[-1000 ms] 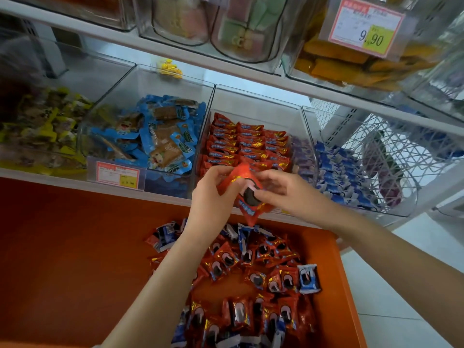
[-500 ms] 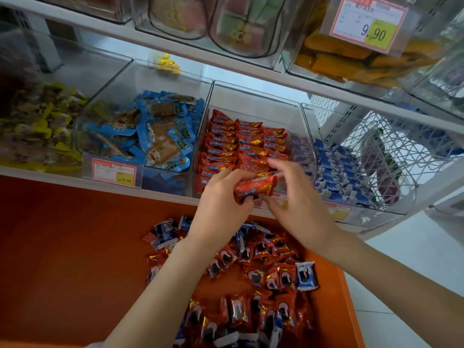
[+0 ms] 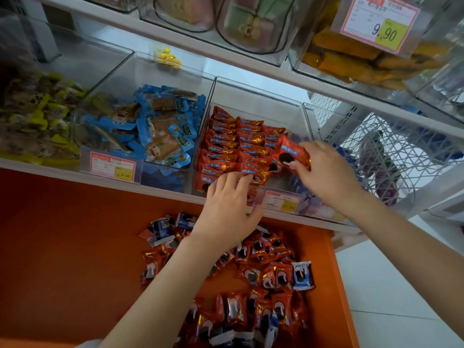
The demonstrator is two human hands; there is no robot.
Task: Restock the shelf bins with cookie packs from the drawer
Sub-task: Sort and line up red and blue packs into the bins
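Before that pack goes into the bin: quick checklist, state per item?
1. Grip on the red cookie pack: the right hand pinches it. Ok.
2. Target: the pack is over the clear bin that holds matching red rows. Ok.
3. Free slot: a gap shows at the bin's front right. Ok.
4. Left hand: its fingers rest on the front row, beside the gap, not in it. Ok.
5. Orientation: the pack is tilted, face to the camera, while the rows stand on edge. Not ok.
6. Supply: loose packs lie in the orange drawer. Ok.
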